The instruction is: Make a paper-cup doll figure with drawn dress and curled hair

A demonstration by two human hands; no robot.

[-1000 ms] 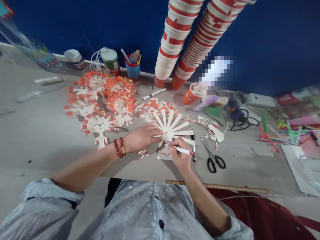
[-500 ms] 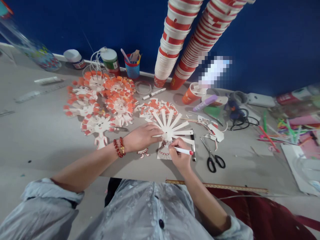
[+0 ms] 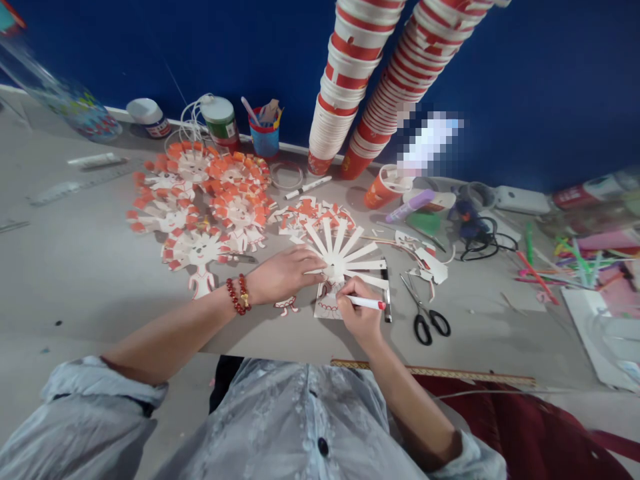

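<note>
My right hand (image 3: pixel 359 310) is closed round a white marker (image 3: pixel 367 303) with a red end, its tip hidden by my fingers over a small white paper (image 3: pixel 327 310) that bears red line drawing. Above that drawing lies a white paper cutout (image 3: pixel 345 253) with strips fanned out like rays. My left hand (image 3: pixel 285 272) rests flat, fingers stretched, pressing on the cutout's left edge. Part of another small cutout figure (image 3: pixel 287 307) with red outlines shows below my left hand. Finished-looking paper figures (image 3: pixel 200 250) with orange-tipped rays are heaped to the left.
Scissors (image 3: pixel 425 313) with black handles lie right of my right hand. Orange and white paper scraps (image 3: pixel 317 217) are piled behind the cutout. Tall stacks of paper cups (image 3: pixel 340 87) stand at the blue wall, with an orange cup (image 3: pixel 383 187) beside them. Colourful strips (image 3: pixel 590 263) lie far right.
My right hand and the marker have shifted very slightly over the drawing. My left hand stays in place.
</note>
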